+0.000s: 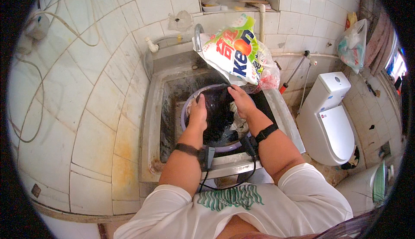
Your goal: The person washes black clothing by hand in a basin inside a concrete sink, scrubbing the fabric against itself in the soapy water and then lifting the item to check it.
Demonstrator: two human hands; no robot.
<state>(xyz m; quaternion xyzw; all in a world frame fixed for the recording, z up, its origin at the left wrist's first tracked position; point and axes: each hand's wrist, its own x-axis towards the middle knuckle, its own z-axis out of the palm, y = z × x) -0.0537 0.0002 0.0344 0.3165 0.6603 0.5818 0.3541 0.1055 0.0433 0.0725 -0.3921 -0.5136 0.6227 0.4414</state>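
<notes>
A dark wet cloth hangs stretched between my hands over a round basin with a pale lilac rim. My left hand grips its left edge, thumb up. My right hand pinches its upper right edge. Beneath my right hand, some whitish cloth lies in the basin, with water near the front rim. The basin stands inside a worn grey sink. Just beyond my right hand, a white and green detergent bag leans at the back of the sink.
A curved metal tap rises beside the detergent bag. A clear plastic bag sits at the sink's back right corner. To the right stands a white toilet. Straps with small devices circle both forearms, and a black cable loops between them.
</notes>
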